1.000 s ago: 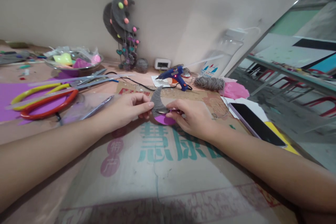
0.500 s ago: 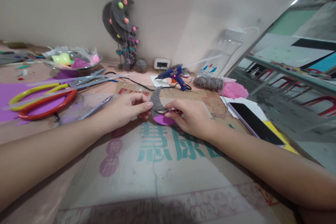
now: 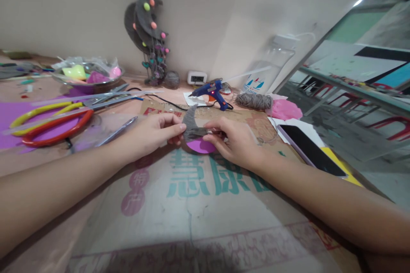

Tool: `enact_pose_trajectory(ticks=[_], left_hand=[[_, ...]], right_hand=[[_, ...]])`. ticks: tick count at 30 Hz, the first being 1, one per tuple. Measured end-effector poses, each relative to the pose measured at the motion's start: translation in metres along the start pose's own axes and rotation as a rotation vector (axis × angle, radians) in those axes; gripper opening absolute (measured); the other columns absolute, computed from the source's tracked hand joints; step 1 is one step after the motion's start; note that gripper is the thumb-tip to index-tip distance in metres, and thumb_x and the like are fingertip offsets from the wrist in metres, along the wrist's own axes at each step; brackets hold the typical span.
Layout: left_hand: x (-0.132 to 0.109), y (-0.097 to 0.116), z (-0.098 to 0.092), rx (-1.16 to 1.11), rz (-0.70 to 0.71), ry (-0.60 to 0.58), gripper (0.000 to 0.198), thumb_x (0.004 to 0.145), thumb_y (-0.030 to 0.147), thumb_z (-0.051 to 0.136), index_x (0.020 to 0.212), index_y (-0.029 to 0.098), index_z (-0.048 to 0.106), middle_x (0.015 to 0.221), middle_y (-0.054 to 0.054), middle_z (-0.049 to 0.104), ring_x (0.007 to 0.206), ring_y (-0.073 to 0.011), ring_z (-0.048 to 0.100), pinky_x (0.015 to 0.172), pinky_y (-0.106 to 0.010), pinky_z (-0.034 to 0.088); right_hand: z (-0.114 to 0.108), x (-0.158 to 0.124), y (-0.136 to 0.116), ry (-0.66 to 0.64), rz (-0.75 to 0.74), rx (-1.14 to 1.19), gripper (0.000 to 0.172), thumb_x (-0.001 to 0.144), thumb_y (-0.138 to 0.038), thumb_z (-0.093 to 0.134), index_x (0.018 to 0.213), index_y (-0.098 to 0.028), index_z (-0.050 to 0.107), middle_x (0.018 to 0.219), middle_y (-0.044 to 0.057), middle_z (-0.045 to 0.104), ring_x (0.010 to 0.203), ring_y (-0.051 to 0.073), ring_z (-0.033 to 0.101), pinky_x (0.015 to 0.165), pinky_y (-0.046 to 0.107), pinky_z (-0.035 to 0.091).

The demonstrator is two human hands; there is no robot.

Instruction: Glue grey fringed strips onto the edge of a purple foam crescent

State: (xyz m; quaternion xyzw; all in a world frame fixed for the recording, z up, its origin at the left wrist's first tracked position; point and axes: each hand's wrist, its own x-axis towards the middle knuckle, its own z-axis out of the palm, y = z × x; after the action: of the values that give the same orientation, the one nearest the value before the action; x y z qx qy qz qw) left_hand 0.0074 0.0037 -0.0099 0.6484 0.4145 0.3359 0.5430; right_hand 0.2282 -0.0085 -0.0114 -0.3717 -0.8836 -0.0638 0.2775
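Observation:
A purple crescent piece [image 3: 202, 146] is partly wrapped in grey yarn [image 3: 190, 121]; its lower part shows bare. My left hand [image 3: 168, 130] pinches the wrapped side between thumb and fingers. My right hand [image 3: 227, 136] is closed at the other side, gripping a slim metallic tool [image 3: 205, 131] whose tip lies against the yarn edge. The tool's exact kind cannot be made out, as my fingers cover most of it. Both hands are just above the printed cardboard [image 3: 192, 209].
Behind my hands lies a blue glue gun [image 3: 213, 91] with its light on. Scissors [image 3: 57, 123], a pen [image 3: 117, 131] and a bowl [image 3: 88, 83] lie left. A yarn skein [image 3: 254, 101] and a phone [image 3: 310, 149] are right. A decorated grey crescent [image 3: 145, 21] hangs behind.
The tool and my right fingers have shifted slightly right and up along the yarn edge. A little more of the purple surface shows. My left hand keeps its grip.

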Motion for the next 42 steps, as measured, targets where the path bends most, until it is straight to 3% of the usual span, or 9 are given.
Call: enact_pose_trajectory(ticks=[11,25,31,42], left_hand=[[0.0004,-0.0014,-0.0006,0.021,0.016,-0.009,0.021,0.082,0.031,0.057,0.066,0.017,0.056,0.059,0.004,0.058,0.057,-0.0092,0.053,0.059,-0.021,0.042],[0.0009,-0.0030,-0.0007,0.055,0.023,-0.009,0.019,0.080,0.032,0.057,0.068,0.017,0.056,0.060,0.003,0.060,0.057,-0.0095,0.054,0.058,-0.022,0.044],[0.0001,0.0010,0.0007,0.064,0.019,-0.001,0.021,0.080,0.033,0.057,0.066,0.017,0.055,0.058,0.003,0.059,0.056,-0.0097,0.053,0.059,-0.022,0.043],[-0.0003,0.0002,0.0002,0.023,0.015,-0.004,0.022,0.081,0.032,0.057,0.067,0.016,0.055,0.059,0.004,0.058,0.058,-0.0096,0.053,0.061,-0.023,0.042]], right_hand=[[0.0013,0.0010,-0.0015,-0.038,-0.071,-0.109,0.022,0.091,-0.034,0.051,0.096,-0.015,0.061,0.079,0.004,0.067,0.071,0.015,0.059,0.062,0.026,0.036],[-0.0011,0.0029,-0.0036,-0.066,-0.092,-0.174,0.018,0.091,-0.031,0.051,0.089,-0.017,0.062,0.074,0.002,0.066,0.067,0.015,0.058,0.058,0.026,0.033],[-0.0006,0.0010,-0.0024,-0.017,-0.067,-0.093,0.020,0.092,-0.033,0.049,0.094,-0.016,0.061,0.077,0.003,0.067,0.069,0.014,0.058,0.061,0.024,0.036],[-0.0019,0.0019,-0.0027,-0.040,-0.069,-0.100,0.019,0.091,-0.031,0.050,0.092,-0.015,0.061,0.073,0.002,0.065,0.064,0.014,0.055,0.059,0.025,0.035]])
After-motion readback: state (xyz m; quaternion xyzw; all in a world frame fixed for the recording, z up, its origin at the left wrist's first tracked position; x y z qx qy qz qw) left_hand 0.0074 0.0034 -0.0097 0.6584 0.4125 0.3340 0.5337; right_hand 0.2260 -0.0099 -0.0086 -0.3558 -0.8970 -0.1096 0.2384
